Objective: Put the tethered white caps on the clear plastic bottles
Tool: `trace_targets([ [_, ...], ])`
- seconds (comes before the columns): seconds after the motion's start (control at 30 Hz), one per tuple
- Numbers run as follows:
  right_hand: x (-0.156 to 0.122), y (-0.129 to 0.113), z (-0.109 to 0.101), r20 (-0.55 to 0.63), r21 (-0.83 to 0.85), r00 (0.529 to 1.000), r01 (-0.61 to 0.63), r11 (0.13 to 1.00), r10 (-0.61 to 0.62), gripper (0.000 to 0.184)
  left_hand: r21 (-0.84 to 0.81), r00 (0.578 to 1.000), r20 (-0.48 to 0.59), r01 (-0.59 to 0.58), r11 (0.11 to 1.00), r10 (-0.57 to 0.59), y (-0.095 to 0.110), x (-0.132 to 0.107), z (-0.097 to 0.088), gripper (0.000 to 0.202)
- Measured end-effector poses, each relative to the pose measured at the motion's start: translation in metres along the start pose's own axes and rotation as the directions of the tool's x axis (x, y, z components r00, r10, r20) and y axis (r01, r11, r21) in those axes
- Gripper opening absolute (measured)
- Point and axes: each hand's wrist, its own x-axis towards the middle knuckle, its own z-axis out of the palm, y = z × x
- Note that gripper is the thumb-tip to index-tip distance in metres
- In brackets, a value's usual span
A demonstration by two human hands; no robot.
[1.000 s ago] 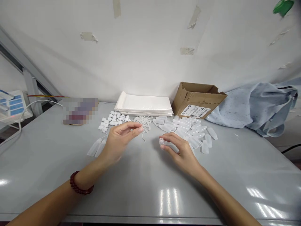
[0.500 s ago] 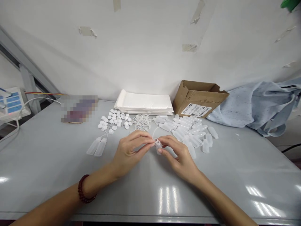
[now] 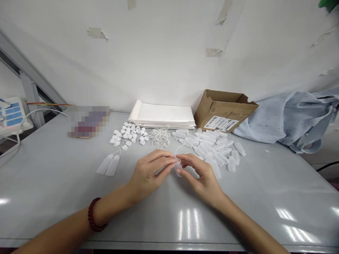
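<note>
Left hand [image 3: 152, 173] reached bottle [image 3: 178, 169]; caps [image 3: 128, 133], carton [image 3: 225, 111] beyond.

Small translucent plastic bottle [image 3: 178, 171] partly hidden by bare right hand [image 3: 205, 176], flat rectangular object [image 3: 88, 122] pixelated, green object [image 3: 328, 4] cropped by top edge

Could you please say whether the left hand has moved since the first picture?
Yes: the left hand moved right and lower in view, judged by the box.
</note>
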Motion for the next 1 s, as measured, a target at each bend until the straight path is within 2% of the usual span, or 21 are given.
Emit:
trace_targets([
  [0.27,0.000,0.002,0.002,-0.010,0.032,1.000,-0.017,0.999,0.018,0.019,0.087,0.997,-0.028,-0.072,0.994,0.075,-0.001,-0.001,0.000,0.016],
  [0.43,-0.002,0.000,0.002,0.005,0.176,0.983,-0.182,0.967,0.184,0.020,0.093,0.992,-0.034,-0.116,0.989,0.120,0.000,-0.002,0.001,0.018],
  [0.5,-0.001,-0.002,0.000,0.040,0.299,0.956,-0.288,0.910,0.290,0.019,0.054,0.996,-0.033,-0.085,0.995,0.087,0.002,-0.001,0.000,0.018],
  [0.57,0.001,-0.003,-0.002,0.112,0.420,0.922,-0.383,0.823,0.371,0.019,-0.003,0.999,-0.039,0.018,1.000,-0.018,0.005,0.000,-0.001,0.017],
  [0.63,0.002,-0.003,-0.004,0.186,0.507,0.897,-0.437,0.743,0.401,0.020,-0.044,0.988,-0.029,0.148,0.988,-0.150,0.007,0.002,-0.003,0.016],
  [0.7,0.004,-0.003,-0.006,0.249,0.577,0.887,-0.458,0.677,0.388,0.022,-0.056,0.977,0.012,0.211,0.976,-0.211,0.008,0.002,-0.004,0.016],
  [0.77,0.004,-0.002,-0.008,0.298,0.649,0.880,-0.470,0.598,0.369,0.024,-0.043,0.980,0.052,0.192,0.980,-0.190,0.009,0.002,-0.003,0.024],
  [0.83,0.005,-0.001,-0.008,0.335,0.713,0.868,-0.488,0.503,0.367,0.025,0.001,0.990,0.068,0.124,0.992,-0.124,0.010,0.000,-0.002,0.033],
  [1.0,0.008,-0.002,-0.006,0.391,0.792,0.833,-0.521,0.319,0.391,0.024,0.139,0.999,0.050,-0.006,0.990,-0.001,0.013,-0.006,0.003,0.042],
])
